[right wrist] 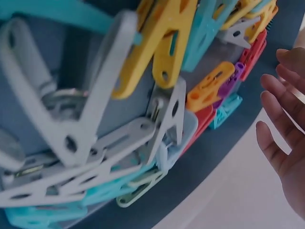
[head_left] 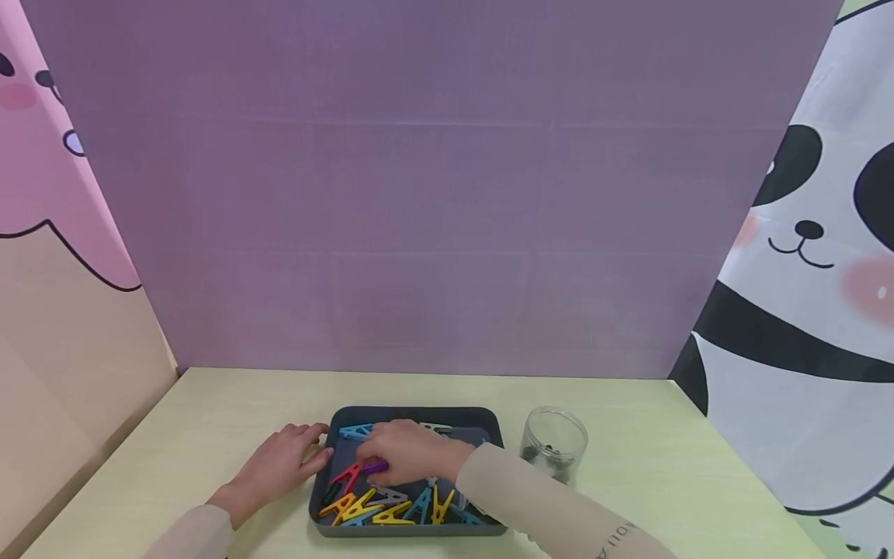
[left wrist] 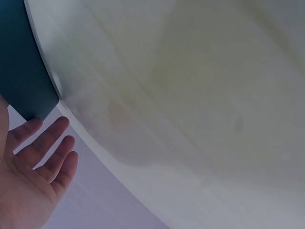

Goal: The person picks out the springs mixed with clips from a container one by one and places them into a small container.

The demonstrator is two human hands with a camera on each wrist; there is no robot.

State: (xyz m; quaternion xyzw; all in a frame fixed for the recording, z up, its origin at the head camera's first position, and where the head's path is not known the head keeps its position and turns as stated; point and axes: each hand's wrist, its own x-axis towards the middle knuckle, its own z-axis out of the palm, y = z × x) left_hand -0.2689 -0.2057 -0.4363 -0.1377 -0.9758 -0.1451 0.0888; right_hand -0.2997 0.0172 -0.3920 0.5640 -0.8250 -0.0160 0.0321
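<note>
A dark grey tray (head_left: 415,531) holds several clothespins in yellow, blue, red, grey and orange. Over its middle reaches my right hand (head_left: 403,452), fingers bent slightly downward near a purple clothespin (head_left: 375,466). In the right wrist view, the fingers of that hand (right wrist: 288,114) look loose and apart from the clothespins. There the purple clothespin (right wrist: 232,82) lies partly under an orange clothespin (right wrist: 209,86). My left hand (head_left: 282,463) rests at the tray's left rim, fingertips against it. The left wrist view shows its fingers (left wrist: 56,133) spread beside the tray (left wrist: 24,57).
To the right of the tray stands a clear round jar (head_left: 555,442) with some small dark things inside. A pale wooden table (head_left: 628,435) carries both. A purple backdrop (head_left: 433,194) rises behind, with a panda-printed panel (head_left: 803,310) at the right.
</note>
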